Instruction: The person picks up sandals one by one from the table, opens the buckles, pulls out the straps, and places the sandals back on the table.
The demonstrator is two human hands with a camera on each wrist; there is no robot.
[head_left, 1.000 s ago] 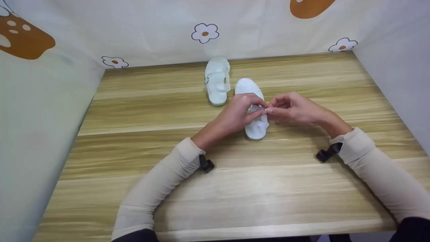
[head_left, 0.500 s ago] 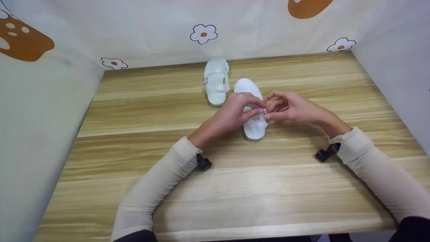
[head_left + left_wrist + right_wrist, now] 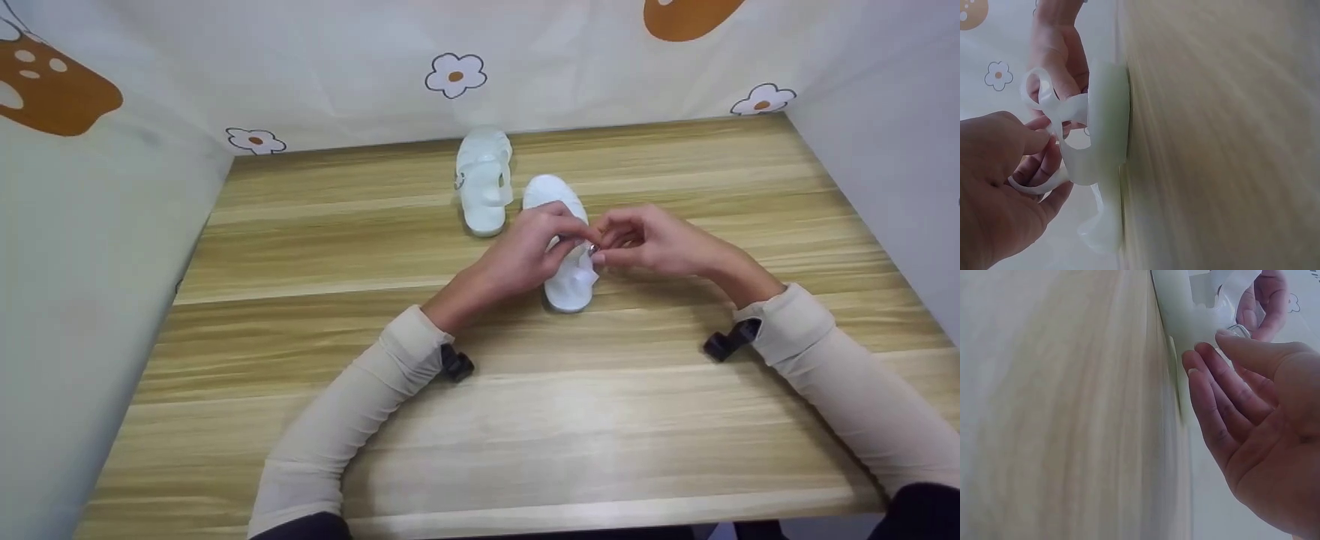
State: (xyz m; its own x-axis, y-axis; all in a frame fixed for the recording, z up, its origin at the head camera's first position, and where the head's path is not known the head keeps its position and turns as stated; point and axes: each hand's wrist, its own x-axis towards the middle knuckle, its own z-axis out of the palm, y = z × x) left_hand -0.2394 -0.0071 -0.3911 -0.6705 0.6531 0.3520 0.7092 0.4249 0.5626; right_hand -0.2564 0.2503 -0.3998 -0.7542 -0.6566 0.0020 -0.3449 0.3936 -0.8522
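Observation:
A white, translucent jelly sandal (image 3: 553, 196) lies upright on the wooden table, toe pointing away from me. My left hand (image 3: 529, 247) reaches over its middle and pinches the ankle strap between thumb and fingertips. From the other side, my right hand (image 3: 651, 244) holds the small metal buckle (image 3: 1238, 331) between thumb and forefinger, its other fingers loosely bent beneath. In the left wrist view the strap loop (image 3: 1044, 93) stands up from the sole, with fingertips of both hands meeting at it. Fingers partly hide the buckle.
The matching sandal (image 3: 484, 184) stands to the left and slightly farther back, near the fabric backdrop (image 3: 360, 75) printed with flowers. The wooden table (image 3: 570, 427) spreads in front, bounded by pale side panels. Dark wrist cameras (image 3: 456, 363) sit at both cuffs.
The left fingertips have shifted a little to the right at the strap, and the metal buckle now shows between the hands. The right thumb has moved slightly down. Both sandals stay in place.

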